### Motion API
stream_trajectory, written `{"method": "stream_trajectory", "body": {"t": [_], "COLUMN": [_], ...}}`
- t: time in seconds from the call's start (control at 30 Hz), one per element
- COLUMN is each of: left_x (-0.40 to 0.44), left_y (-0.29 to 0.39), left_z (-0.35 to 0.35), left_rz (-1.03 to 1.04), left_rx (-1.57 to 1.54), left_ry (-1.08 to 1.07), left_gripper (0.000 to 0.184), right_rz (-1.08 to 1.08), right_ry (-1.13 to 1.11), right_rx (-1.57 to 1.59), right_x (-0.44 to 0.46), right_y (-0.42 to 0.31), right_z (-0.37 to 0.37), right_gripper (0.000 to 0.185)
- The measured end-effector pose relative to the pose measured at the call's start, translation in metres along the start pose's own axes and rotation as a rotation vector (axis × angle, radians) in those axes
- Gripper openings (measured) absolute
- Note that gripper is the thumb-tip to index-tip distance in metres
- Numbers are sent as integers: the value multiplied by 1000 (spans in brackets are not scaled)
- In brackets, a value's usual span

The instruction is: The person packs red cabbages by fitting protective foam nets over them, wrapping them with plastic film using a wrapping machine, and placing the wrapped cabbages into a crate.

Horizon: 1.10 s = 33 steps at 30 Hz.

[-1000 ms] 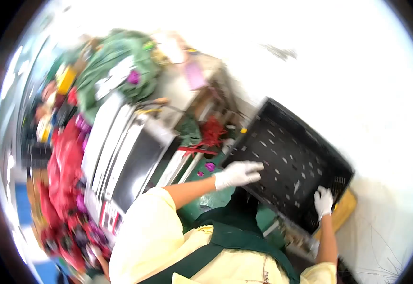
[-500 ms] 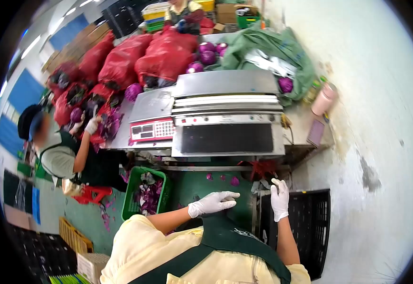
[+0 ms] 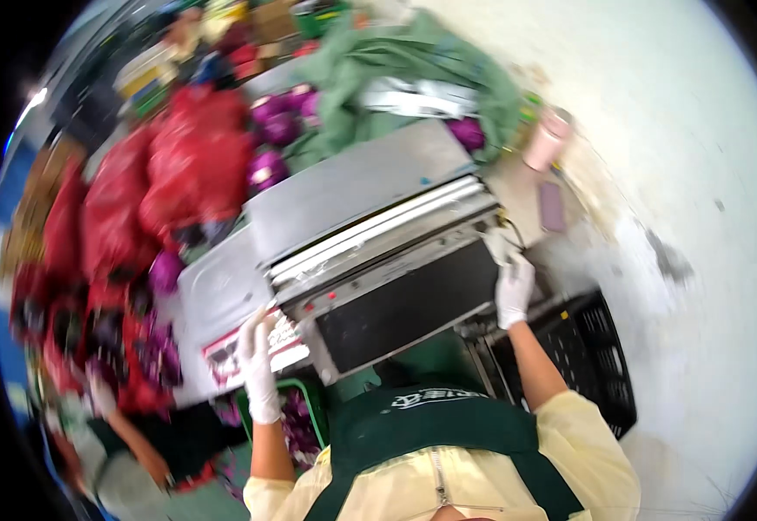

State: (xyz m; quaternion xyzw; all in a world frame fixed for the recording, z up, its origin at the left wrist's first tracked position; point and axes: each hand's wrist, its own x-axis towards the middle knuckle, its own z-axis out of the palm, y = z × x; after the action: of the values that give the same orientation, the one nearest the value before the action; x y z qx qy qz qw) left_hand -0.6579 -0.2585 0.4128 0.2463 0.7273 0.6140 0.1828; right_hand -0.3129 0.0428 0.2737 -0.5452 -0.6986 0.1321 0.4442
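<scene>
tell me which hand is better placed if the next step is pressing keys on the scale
Left, most likely. The left hand is at the scale's keypad, while the right hand is at the far right end of the steel machine.

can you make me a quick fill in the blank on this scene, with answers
1. The hand nearer the bottle is the wearer's ____ one.
2. Of the bottle and the scale, the left hand is nearer the ____.
3. The bottle is coloured ____.
4. The crate beside the wall is ____.

Missing words: right; scale; pink; black
</scene>
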Motion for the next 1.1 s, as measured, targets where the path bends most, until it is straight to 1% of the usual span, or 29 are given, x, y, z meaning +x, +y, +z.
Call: {"method": "stream_trajectory", "body": {"t": [0.03, 0.07, 0.13, 0.2, 0.23, 0.27, 0.33, 0.43, 0.53, 0.57, 0.6, 0.67, 0.7, 0.73, 0.8, 0.87, 0.9, 1.0, 1.03, 1.1], "left_x": [21, 35, 53, 61, 65, 67, 67, 62, 59, 58, 59, 59, 59, 59, 58, 55, 54, 62, 70, 91], "left_y": [-13, -10, 6, 26, 27, 28, 33, 45, 56, 61, 64, 70, 75, 77, 83, 84, 84, 81, 81, 87], "left_z": [-5, 0, 18, 39, 46, 55, 71, 92, 112, 120, 129, 142, 149, 153, 163, 166, 166, 155, 147, 140], "left_rz": [-4, -41, -16, 14, 29, 38, 41, 24, 8, -2, -5, 13, 13, 10, -12, -3, 7, 3, 10, 77], "left_rx": [-93, -103, -146, -18, 35, 17, 22, 34, 90, 131, 140, 136, 152, 160, 150, 175, 194, 228, 272, 357], "left_ry": [-37, -18, -100, -114, -125, -142, -132, -100, -61, -32, -35, -1, -2, -1, 16, 20, 22, 61, 51, 56], "left_gripper": [26, 29, 32, 35, 40, 40, 40, 39, 38, 38, 38, 39, 39, 39, 40, 40, 40, 39, 41, 41], "right_rz": [-10, -30, 15, 17, 32, 52, 73, 41, 64, 35, 43, 89, 142, 253, 318, 89, 47, 47, 15, -15], "right_ry": [44, 76, 71, 47, 35, 19, 1, -13, -77, -78, -83, -205, -230, -309, -379, -286, -288, -351, -353, -367], "right_rx": [-43, -83, -98, -101, -92, -89, -94, -31, 18, -15, -13, 69, 181, 86, 139, 174, 184, 175, 192, 182], "right_x": [-1, -1, 2, 2, 3, 3, 4, 6, 10, 16, 22, 38, 52, 61, 76, 72, 74, 77, 78, 79], "right_y": [-6, -11, -13, -14, -17, -19, -20, -20, -18, -16, -11, 2, 10, 12, 10, 14, 15, 15, 15, 17], "right_z": [3, 7, 5, 3, 1, -1, -4, -7, -10, -14, -16, -22, -22, -21, -21, -6, -7, -11, -10, -9], "right_gripper": [27, 29, 33, 37, 40, 41, 42, 41, 46, 50, 50, 53, 55, 54, 54, 54, 54, 57, 57, 57]}}
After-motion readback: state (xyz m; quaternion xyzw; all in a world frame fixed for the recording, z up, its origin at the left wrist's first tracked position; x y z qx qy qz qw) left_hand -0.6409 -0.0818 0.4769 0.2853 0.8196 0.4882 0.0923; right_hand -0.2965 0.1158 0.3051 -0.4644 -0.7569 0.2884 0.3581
